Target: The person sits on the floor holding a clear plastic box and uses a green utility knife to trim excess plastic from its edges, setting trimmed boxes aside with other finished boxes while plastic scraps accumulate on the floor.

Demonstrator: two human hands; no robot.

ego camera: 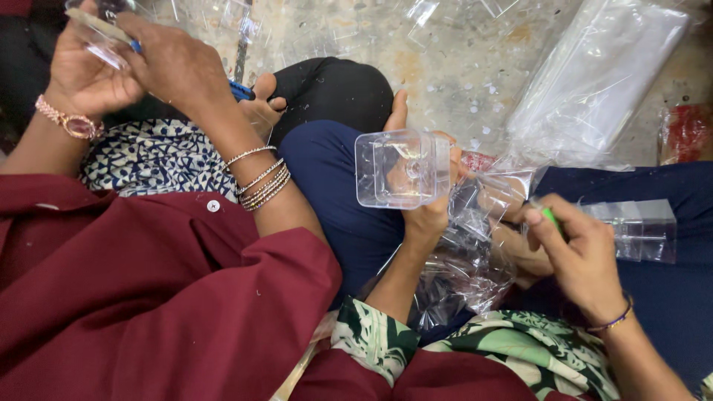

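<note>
My left hand holds up a clear square plastic box, its open side facing me. My right hand is closed around a small green tool, just right of the box. Beside that hand lies another clear plastic box on dark blue cloth. A heap of crumpled clear plastic wrap fills my lap between my two hands.
A co-worker in a maroon sleeve sits at my left, with bangles and a wristwatch. Their hands hold a clear piece and a blue tool at top left. Clear plastic bags and scraps lie on the floor ahead.
</note>
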